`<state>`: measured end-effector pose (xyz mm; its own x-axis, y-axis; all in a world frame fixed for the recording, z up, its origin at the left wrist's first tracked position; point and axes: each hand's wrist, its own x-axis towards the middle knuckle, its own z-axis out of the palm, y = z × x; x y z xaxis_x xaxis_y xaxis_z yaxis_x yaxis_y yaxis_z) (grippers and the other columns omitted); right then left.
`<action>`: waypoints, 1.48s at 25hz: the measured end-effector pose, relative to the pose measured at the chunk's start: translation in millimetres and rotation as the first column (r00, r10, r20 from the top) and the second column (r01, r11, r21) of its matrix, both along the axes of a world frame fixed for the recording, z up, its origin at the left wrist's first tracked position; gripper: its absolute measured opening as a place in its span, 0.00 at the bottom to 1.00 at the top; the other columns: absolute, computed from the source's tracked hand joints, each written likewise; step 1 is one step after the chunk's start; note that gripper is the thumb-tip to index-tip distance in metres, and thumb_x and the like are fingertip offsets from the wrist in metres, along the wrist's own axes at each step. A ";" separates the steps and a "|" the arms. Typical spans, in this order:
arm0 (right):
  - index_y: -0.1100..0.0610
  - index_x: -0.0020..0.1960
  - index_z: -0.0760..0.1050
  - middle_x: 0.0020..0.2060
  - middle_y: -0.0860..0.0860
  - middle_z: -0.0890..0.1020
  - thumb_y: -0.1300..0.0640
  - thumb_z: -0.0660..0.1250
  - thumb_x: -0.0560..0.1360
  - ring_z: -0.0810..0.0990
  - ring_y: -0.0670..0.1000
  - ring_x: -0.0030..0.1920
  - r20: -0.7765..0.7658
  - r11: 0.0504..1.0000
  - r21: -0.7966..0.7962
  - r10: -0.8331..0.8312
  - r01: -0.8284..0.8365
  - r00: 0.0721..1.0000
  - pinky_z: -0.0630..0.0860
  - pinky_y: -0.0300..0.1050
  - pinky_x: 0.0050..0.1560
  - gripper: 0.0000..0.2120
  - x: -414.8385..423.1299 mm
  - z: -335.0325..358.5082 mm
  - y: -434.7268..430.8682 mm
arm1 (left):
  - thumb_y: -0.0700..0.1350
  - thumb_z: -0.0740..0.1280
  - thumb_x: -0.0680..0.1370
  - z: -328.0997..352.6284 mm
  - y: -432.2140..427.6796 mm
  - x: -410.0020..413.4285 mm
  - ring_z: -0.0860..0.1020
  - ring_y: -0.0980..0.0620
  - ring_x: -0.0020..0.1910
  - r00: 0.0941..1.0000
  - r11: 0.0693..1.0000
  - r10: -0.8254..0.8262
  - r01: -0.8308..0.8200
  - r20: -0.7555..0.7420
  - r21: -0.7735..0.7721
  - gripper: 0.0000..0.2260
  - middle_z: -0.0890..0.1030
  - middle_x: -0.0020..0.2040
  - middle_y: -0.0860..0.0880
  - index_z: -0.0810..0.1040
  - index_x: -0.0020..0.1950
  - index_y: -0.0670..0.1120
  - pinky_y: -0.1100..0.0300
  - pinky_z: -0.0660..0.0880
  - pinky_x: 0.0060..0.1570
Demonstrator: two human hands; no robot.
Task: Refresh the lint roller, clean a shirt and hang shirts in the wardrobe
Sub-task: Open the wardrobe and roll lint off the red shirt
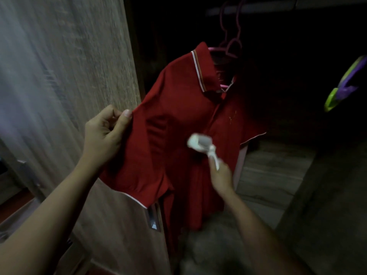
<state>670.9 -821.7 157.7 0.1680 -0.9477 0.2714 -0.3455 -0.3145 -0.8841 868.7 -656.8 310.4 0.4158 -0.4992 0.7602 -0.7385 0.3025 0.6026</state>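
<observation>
A red polo shirt (pixel 178 124) with a white-edged collar hangs on a pink hanger (pixel 232 46) inside the dark wardrobe. My left hand (pixel 105 132) pinches the shirt's left shoulder seam and holds the sleeve out. My right hand (pixel 220 175) grips the white handle of a lint roller (pixel 198 142), whose head lies against the shirt's chest beside the button placket. The hanger's hook rises toward a rail that is barely visible in the dark.
A wooden wardrobe door (pixel 69 76) stands open at the left, with a metal handle (pixel 153 221) low on its edge. A wooden shelf (pixel 274 175) lies inside at the lower right. A green and purple object (pixel 343 86) hangs at the right.
</observation>
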 end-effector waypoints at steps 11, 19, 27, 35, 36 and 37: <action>0.52 0.32 0.68 0.27 0.44 0.72 0.52 0.56 0.80 0.72 0.49 0.31 -0.047 0.975 0.170 0.153 -0.143 0.987 0.61 0.41 0.36 0.18 -2.6 -61.2 25.8 | 0.57 0.62 0.75 -1.4 -1.0 3.9 0.65 0.63 0.26 0.999 1.000 0.027 -0.026 0.029 -0.008 0.13 0.72 0.28 0.55 0.70 0.32 0.55 0.66 0.63 0.27; 0.58 0.35 0.69 0.37 0.62 0.79 0.48 0.53 0.80 0.77 0.59 0.42 0.019 0.997 0.048 -0.062 0.061 0.998 0.64 0.43 0.40 0.20 -23.2 34.0 -96.2 | 0.56 0.62 0.74 0.1 -0.8 -1.6 0.66 0.64 0.24 1.000 1.000 0.021 -0.021 -0.001 -0.016 0.12 0.73 0.25 0.60 0.71 0.32 0.54 0.72 0.62 0.25; 0.58 0.39 0.76 0.35 0.56 0.78 0.48 0.57 0.79 0.79 0.56 0.41 -0.102 0.980 0.159 0.136 -0.119 0.985 0.71 0.48 0.41 0.18 -27.4 -69.9 -49.9 | 0.54 0.61 0.76 -2.7 -0.7 -3.4 0.68 0.65 0.25 0.997 0.997 0.072 -0.071 0.020 -0.020 0.12 0.74 0.27 0.61 0.69 0.34 0.52 0.73 0.63 0.27; 0.53 0.30 0.69 0.28 0.50 0.75 0.46 0.55 0.79 0.75 0.52 0.37 -0.071 0.970 0.186 0.172 -0.157 0.982 0.68 0.49 0.40 0.21 -22.5 -45.7 -50.5 | 0.57 0.61 0.74 -2.6 -1.0 -2.5 0.67 0.64 0.25 0.999 0.998 0.053 -0.053 -0.002 -0.019 0.16 0.72 0.28 0.55 0.71 0.36 0.46 0.71 0.63 0.26; 0.53 0.29 0.66 0.27 0.48 0.72 0.48 0.55 0.79 0.72 0.52 0.36 -0.036 0.986 0.116 0.122 -0.117 0.992 0.66 0.48 0.39 0.21 -25.8 -12.6 -68.0 | 0.57 0.61 0.74 -2.6 -1.2 -1.8 0.67 0.64 0.25 0.999 0.999 0.042 -0.042 -0.018 -0.016 0.14 0.72 0.27 0.55 0.71 0.34 0.50 0.70 0.63 0.26; 0.53 0.29 0.66 0.27 0.48 0.71 0.48 0.55 0.80 0.71 0.52 0.35 -0.009 0.995 0.049 0.086 -0.085 0.996 0.65 0.46 0.38 0.21 -29.5 18.9 -84.2 | 0.58 0.62 0.74 -2.6 -1.1 -0.9 0.66 0.64 0.26 0.999 0.999 0.034 -0.034 -0.035 -0.009 0.14 0.72 0.27 0.57 0.71 0.33 0.52 0.70 0.63 0.27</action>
<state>641.5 -905.9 176.7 0.2517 -0.9417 0.2231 -0.3293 -0.3001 -0.8953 867.8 -658.0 307.8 0.4587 -0.4773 0.7496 -0.7270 0.2835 0.6253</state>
